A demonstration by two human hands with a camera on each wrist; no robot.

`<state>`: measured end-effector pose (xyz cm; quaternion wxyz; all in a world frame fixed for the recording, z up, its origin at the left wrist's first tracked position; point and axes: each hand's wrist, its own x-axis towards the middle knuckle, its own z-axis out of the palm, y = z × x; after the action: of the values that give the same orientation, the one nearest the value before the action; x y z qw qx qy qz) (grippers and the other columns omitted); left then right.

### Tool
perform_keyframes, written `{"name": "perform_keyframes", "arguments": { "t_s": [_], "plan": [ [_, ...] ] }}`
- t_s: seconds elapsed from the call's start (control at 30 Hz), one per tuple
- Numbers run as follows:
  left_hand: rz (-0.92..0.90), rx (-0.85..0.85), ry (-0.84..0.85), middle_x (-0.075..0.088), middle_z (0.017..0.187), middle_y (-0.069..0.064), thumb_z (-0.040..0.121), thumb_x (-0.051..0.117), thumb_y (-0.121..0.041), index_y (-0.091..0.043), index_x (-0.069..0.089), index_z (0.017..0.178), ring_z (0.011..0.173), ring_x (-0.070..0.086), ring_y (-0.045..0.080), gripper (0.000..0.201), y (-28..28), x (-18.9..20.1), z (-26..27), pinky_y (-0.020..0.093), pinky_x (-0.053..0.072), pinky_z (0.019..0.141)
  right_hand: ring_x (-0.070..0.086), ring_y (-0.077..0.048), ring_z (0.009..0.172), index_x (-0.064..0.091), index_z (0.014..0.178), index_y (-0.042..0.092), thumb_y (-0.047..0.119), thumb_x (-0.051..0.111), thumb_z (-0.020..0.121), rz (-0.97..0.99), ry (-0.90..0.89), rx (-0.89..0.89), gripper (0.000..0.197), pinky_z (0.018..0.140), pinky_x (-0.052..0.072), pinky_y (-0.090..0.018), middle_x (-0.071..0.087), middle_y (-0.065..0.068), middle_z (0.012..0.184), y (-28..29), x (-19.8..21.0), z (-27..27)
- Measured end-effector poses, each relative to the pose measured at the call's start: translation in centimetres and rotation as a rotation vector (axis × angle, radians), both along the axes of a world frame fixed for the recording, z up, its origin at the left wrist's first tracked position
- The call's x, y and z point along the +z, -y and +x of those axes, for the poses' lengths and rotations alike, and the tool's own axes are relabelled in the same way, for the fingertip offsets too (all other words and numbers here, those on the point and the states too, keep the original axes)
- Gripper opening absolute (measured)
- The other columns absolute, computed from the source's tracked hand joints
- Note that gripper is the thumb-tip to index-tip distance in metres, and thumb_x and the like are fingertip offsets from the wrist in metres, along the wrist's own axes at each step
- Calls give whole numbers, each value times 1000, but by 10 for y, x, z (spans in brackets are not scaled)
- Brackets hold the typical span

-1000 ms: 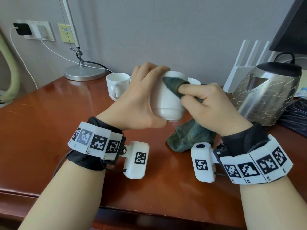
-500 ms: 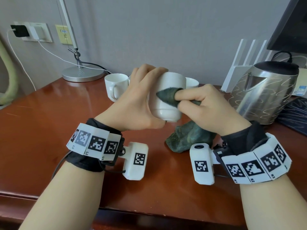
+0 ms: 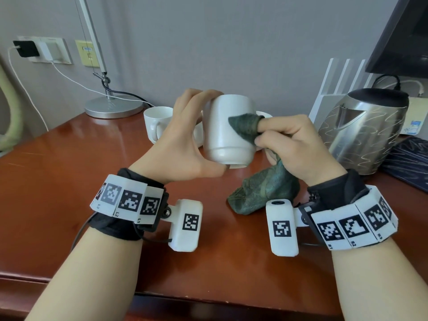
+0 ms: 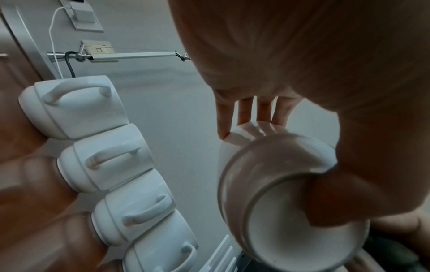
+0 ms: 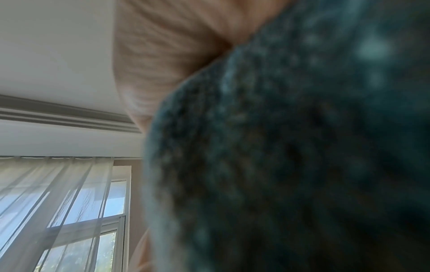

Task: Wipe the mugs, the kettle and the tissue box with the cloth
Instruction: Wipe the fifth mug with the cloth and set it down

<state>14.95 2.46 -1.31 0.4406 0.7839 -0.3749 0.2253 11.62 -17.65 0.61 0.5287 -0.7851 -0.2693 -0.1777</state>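
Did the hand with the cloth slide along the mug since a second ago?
Yes, a little. The right hand with the cloth slid lower down the mug held by the left hand, judged against the mug's rim.

Left hand (image 3: 183,144) raised, fingers and thumb curled in a grip; right hand (image 3: 294,144) beside it, fingers bunched, both wrists banded

I see a reddish wooden desk (image 3: 58,193), a silver desk lamp (image 3: 113,107) at its back left, a wall outlet panel (image 3: 49,53) with a black charger (image 3: 25,48) plugged in, a white slotted rack (image 3: 338,82) against the wall, and a sheer-curtained window (image 5: 62,211).
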Motion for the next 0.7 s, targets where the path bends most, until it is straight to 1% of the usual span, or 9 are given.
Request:
{"name": "perform_keyframes", "arguments": {
  "t_s": [0.17,0.23,0.3,0.4,0.47,0.53,0.57,0.63,0.7],
  "plan": [
    [10,-29,6,41,124,2,54,78,-29,-12,44,135,121,44,21,90,4,0,-3,50,43,103,31,-16,42,36,54,-3,1,48,79,165,-29,-42,28,46,24,-29,27,-6,43,2,0,3],
    [3,-30,14,40,123,-2,53,77,-32,-15,43,135,121,44,20,90,2,0,-2,49,43,104,33,-15,43,38,55,-7,1,48,79,115,-33,-13,27,48,25,-34,31,-7,42,0,0,2],
    [-10,-22,17,39,122,-6,53,78,-33,-17,43,135,121,43,19,91,0,0,0,48,43,104,33,-18,43,43,56,-10,-1,48,78,14,-46,34,25,49,24,-37,30,-15,43,-2,-1,0],
    [-20,13,46,37,121,-13,52,78,-35,-15,42,136,120,41,19,93,-1,-2,5,46,43,105,32,-20,42,40,48,-1,-3,47,75,-58,-54,50,28,46,23,-32,31,-20,43,1,0,-2],
    [-46,26,50,36,122,-14,54,77,-37,-16,41,135,119,41,18,92,-1,-4,7,36,43,105,34,-17,41,49,50,-4,-3,46,74,73,-17,-21,24,46,25,-30,32,-16,42,5,0,1],
    [-96,31,34,35,121,-15,54,77,-38,-18,40,133,118,40,11,90,-2,-3,7,21,40,103,40,-18,48,64,56,13,-2,47,78,286,53,-187,32,49,30,-31,39,-4,43,9,0,7],
    [-122,25,25,35,121,-15,54,77,-37,-17,40,133,117,40,8,89,-2,-3,7,18,40,102,43,-22,53,66,61,20,0,48,82,374,86,-279,34,53,35,-33,43,0,47,10,0,11],
    [-163,4,11,36,122,-12,56,79,-36,-19,38,131,118,41,6,87,-3,-2,5,22,43,104,44,-32,57,57,60,19,10,50,86,431,115,-419,29,57,37,-39,41,-1,50,9,-1,16],
    [-186,-19,-2,37,125,-9,57,80,-35,-21,37,131,120,42,8,87,-2,-1,3,28,45,105,47,-16,51,45,58,18,20,50,94,344,86,-486,36,59,34,-33,42,9,45,5,-5,18]
  ]
}}
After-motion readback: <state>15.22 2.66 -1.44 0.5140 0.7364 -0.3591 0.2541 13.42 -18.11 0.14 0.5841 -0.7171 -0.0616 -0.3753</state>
